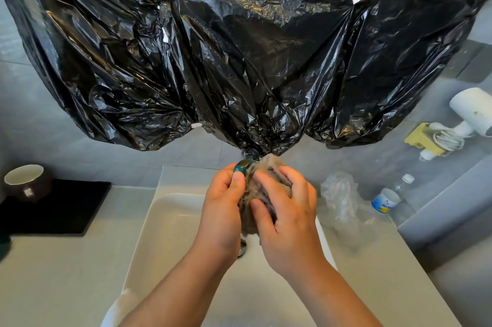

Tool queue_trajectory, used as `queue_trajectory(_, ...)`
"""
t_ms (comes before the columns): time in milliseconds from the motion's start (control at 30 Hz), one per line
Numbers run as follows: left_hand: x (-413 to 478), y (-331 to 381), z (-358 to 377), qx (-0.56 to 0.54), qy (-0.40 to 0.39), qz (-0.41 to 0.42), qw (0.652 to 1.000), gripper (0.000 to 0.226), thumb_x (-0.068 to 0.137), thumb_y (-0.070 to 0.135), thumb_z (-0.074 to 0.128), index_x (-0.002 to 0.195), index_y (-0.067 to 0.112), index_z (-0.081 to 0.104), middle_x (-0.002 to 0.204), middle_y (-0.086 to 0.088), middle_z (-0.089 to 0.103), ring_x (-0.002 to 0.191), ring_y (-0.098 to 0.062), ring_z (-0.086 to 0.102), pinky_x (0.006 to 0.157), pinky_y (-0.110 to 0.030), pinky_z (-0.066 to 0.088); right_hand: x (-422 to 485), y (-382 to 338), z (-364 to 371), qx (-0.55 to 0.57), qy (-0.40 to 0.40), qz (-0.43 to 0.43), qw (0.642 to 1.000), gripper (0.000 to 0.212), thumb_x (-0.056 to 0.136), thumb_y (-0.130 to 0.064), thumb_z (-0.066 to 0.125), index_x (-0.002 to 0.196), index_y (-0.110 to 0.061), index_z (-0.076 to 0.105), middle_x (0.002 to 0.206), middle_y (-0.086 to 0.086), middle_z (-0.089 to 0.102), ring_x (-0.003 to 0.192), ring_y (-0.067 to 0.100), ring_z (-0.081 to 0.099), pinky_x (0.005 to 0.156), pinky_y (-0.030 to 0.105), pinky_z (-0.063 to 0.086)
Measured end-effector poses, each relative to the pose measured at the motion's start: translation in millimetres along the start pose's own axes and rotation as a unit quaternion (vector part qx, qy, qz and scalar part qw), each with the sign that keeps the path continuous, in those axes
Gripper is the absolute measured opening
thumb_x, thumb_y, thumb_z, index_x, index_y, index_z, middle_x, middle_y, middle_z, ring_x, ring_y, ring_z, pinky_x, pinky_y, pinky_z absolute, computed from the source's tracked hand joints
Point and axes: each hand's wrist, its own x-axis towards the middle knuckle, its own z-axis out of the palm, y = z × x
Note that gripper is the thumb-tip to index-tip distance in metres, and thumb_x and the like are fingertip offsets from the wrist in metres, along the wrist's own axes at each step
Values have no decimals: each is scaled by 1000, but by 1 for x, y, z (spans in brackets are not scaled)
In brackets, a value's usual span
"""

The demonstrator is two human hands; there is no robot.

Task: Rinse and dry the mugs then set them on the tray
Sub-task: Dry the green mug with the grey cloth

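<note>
Centre of frame, over the sink (170,220): left hand (222,209) grips the teal mug (241,167), and right hand (287,217) is curled round the brown cloth (269,167) wrapping it. Left edge: dark mug (25,180) upright on the black tray (66,209), which sits on the table (53,273).

The sink (170,220) is set in the counter (53,273) at centre. Left of it, a tray (66,209) lies on the counter with a mug (25,180) on its far left corner. Above the sink, the left hand (221,209) and right hand (287,220) hold a second mug (241,167), wrapped in a cloth (269,169), between them. Plastic sheeting (239,47) hangs behind. To the right lie a plastic bag (338,193), a cup (386,200) and a bottle (404,185), with a hair dryer (474,113) farther back.
</note>
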Motion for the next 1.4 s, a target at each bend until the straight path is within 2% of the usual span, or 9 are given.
queue_trajectory(100,-2,-2,3,22,6,17,1000,23,90,37,55,91,25,74,133,-16,62,124,-32,60,106,-58,47,11,3,0,28,-24,76,996,57,90,-52,37,145,-38,44,149,-4,35,136,16,33,107,25,25)
queue_trajectory(233,-7,-7,8,17,10,30,999,37,83,46,60,109,23,72,137,-12,61,127,-29,59,107,-55,46,25,5,-2,101,20,187,977,44,98,-42,51,140,-32,53,143,-4,44,130,14,44,95,12,30)
queue_trajectory(400,-4,-8,5,-6,24,13,1000,25,107,19,40,96,14,61,85,-3,74,78,-15,70,65,-28,57,9,-5,3,84,-1,94,992,51,96,-43,51,146,-39,44,159,-2,27,146,15,28,115,30,31)
queue_trajectory(533,-4,-3,1,-40,14,-10,999,28,108,19,37,92,11,59,81,-7,73,74,-16,71,65,-30,58,-2,0,7,27,-1,-9,1000,44,93,-41,46,136,-38,57,160,4,27,148,25,26,117,45,28)
queue_trajectory(833,-14,2,8,-8,27,4,1000,28,108,16,36,87,10,53,57,6,60,46,-5,54,41,-19,42,19,0,4,50,-18,81,995,50,90,-49,49,139,-45,52,154,-4,31,143,17,29,113,32,31)
queue_trajectory(967,-13,0,9,-38,48,-19,998,28,108,22,38,89,11,54,65,-2,64,54,-14,60,49,-28,46,15,8,-3,46,-68,28,996,55,87,-57,47,140,-43,52,156,-5,29,145,15,27,115,31,28)
queue_trajectory(1133,-12,-3,17,-141,71,-43,987,26,106,23,42,99,10,63,86,-4,76,76,-15,73,67,-32,61,17,22,-16,242,-25,82,966,36,91,-36,53,123,-51,54,141,-21,39,129,-21,33,101,-2,27)
queue_trajectory(1233,-13,-5,20,-159,100,-54,981,29,107,27,40,95,12,62,100,-7,71,85,-21,68,73,-36,53,16,33,-19,335,-31,117,935,35,98,-26,49,123,-50,54,138,-19,47,125,-17,43,97,1,34)
queue_trajectory(1400,-21,-11,27,-92,113,3,989,30,107,24,41,86,18,61,80,3,70,77,-16,61,73,-36,47,12,34,-16,341,-42,134,929,39,104,-18,49,125,-51,49,139,-10,49,119,-20,44,91,-3,35)
